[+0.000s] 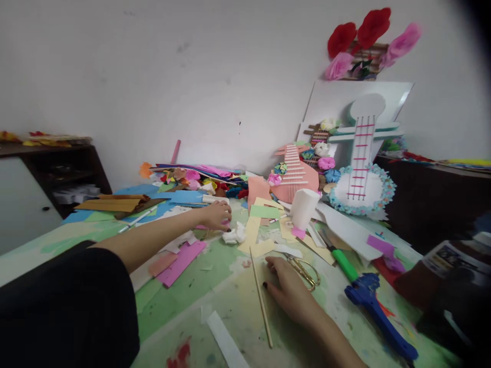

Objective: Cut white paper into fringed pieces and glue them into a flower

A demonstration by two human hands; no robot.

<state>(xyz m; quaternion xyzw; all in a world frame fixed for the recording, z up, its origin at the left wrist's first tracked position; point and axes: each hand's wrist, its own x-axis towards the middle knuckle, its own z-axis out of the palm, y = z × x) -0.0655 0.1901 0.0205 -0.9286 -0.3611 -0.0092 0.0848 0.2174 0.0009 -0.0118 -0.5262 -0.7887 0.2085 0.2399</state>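
My left hand reaches across the table with its fingers apart and curved, over scraps of pink paper. A small white roll lies just behind its fingers, and crumpled white tissue is to its right. Whether the fingertips touch the paper, I cannot tell. Resting low over the table, my right hand has its thumb and fingers apart and holds nothing. A thin wooden stick lies to its left. Gold-handled scissors lie against its right side, their blades partly hidden.
A blue glue gun and a green-handled cutter lie at right. Behind stand a white paper roll, a pink paper instrument and a white-and-blue one. Coloured paper and a white strip cover parts of the table.
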